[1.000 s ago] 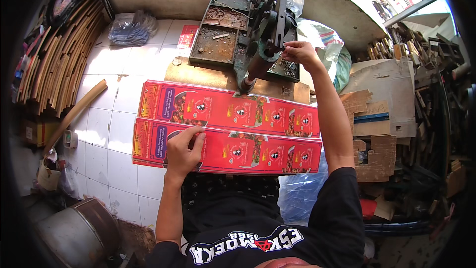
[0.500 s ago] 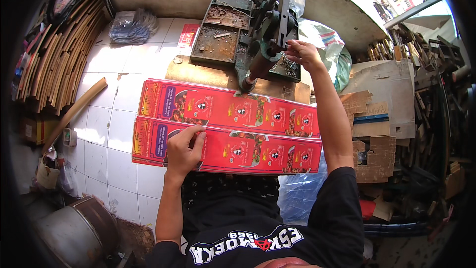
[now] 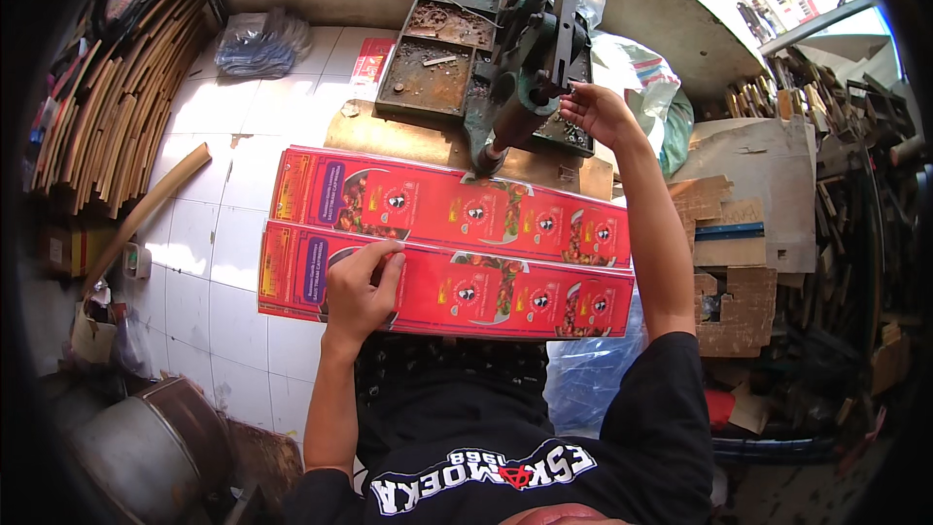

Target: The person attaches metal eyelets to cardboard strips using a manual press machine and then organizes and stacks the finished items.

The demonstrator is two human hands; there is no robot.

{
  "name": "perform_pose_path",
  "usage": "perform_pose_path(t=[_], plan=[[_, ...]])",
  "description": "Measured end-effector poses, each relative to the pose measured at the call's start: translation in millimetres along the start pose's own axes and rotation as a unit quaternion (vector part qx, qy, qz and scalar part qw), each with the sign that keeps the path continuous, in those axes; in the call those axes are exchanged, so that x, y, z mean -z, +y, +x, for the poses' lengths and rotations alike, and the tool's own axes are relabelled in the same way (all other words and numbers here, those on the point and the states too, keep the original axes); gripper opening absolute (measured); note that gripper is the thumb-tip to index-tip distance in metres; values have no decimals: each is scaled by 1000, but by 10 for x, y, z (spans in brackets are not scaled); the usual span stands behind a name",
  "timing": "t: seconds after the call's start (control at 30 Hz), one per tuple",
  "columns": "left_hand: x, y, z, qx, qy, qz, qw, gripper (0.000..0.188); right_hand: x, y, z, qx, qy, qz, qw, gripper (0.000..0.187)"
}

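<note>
Two long red printed sheets lie side by side in front of me, a far sheet (image 3: 428, 202) and a near sheet (image 3: 423, 282). My left hand (image 3: 364, 284) is closed at the left part of the near sheet, thumb and forefinger together on it. A dark green hand press (image 3: 515, 122) stands beyond, its lower end over the far sheet's edge. Beside the upper part of the press, my right hand (image 3: 601, 117) is raised with fingers bent and drawn together. Whatever it may pinch is too small to make out.
A metal parts tray (image 3: 428, 73) with small bits surrounds the press on a wooden board (image 3: 389, 141). Stacked strips (image 3: 117, 107) lean at the left, near a curved strip (image 3: 146, 214). Cardboard (image 3: 763, 194) and scrap pile up at right; a metal drum (image 3: 146, 447) stands lower left.
The left ends of the red sheets have shifted slightly away from me. My right hand has stayed beside the press with its fingers slightly rearranged; my left hand keeps its place on the near sheet.
</note>
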State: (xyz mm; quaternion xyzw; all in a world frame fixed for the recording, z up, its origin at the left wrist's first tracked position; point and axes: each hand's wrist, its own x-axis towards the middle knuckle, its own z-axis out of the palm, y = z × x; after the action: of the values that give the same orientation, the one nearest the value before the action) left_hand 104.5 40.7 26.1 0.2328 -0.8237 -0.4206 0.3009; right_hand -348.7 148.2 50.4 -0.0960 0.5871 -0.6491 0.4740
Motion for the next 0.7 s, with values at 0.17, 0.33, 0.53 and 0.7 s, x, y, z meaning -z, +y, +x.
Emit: perform_pose_path(t=[0.17,0.33,0.53,0.7], plan=[[-4,-7,0,8,2,-7,1000,9,-348,261,-558,51,-65,-5,997,25],[9,-9,-7,12,6,-9,1000,9,-623,615,-1127,25,-92,74,993,23],[-14,-34,3,12,-3,-10,1000,10,-770,942,-1295,18,-45,67,997,21],[0,-8,17,8,-8,-7,1000,10,-915,1052,-997,59,-7,47,997,19]])
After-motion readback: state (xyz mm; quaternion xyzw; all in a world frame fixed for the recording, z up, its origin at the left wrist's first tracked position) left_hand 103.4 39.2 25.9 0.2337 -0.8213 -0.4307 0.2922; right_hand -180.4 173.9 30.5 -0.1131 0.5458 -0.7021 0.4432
